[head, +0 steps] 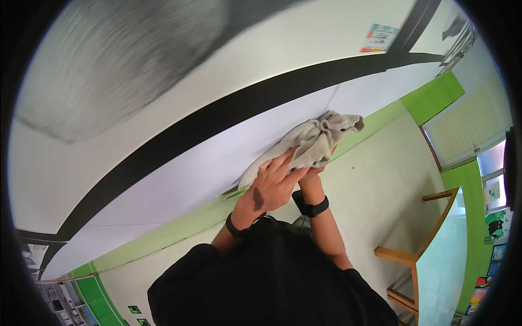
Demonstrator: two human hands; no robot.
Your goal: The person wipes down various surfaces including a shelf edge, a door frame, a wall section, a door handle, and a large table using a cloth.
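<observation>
A grey-beige cloth (312, 136), bunched and folded, lies between my hands and the white lower part of the wall (195, 163). My left hand (273, 185) rests on the cloth's near side, its fingers stretched along it. Beside it, my right hand (316, 171) holds the cloth from underneath, its fingers mostly hidden by the folds. Both wrists wear black bands. A black strip (228, 108) runs along the wall above the cloth, and a large grey shaded picture (134, 53) covers the wall above that strip.
A wood-framed table with a pale glassy top (442, 248) stands on the right. A small printed card (379, 38) is on the upper wall. Green cabinets (96, 299) and shelves are at lower left, with green floor signs (134, 309) nearby. Pale floor lies behind me.
</observation>
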